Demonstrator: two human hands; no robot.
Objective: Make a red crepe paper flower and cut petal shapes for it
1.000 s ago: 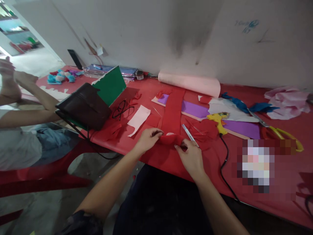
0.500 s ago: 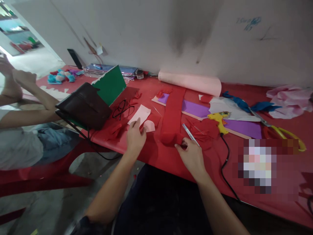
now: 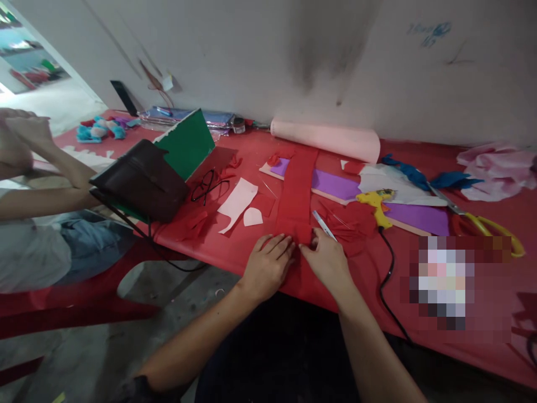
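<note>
A long strip of red fabric (image 3: 296, 193) runs from the table's middle down to its front edge, where its near end is folded over. My left hand (image 3: 268, 264) lies flat on the left side of that fold, fingers stretched out. On the fold's right side, my right hand (image 3: 325, 258) pinches the fabric between thumb and fingers. A white pen (image 3: 324, 225) lies just beyond my right hand. To the left are a pale pink cut-out piece (image 3: 239, 202) and a small rounded pink piece (image 3: 253, 216).
A yellow glue gun (image 3: 376, 202) with a black cord and yellow-handled scissors (image 3: 482, 221) lie right. Purple sheets (image 3: 335, 186) and a pink roll (image 3: 325, 139) are behind. Left are eyeglasses (image 3: 207, 187), a dark brown bag (image 3: 145, 179) and a seated person's arm (image 3: 62, 159).
My left hand has moved right and toward me, from the pink pieces to the red fabric. The near end of the fabric, curled up before, now lies flatter. My right hand stays near it.
</note>
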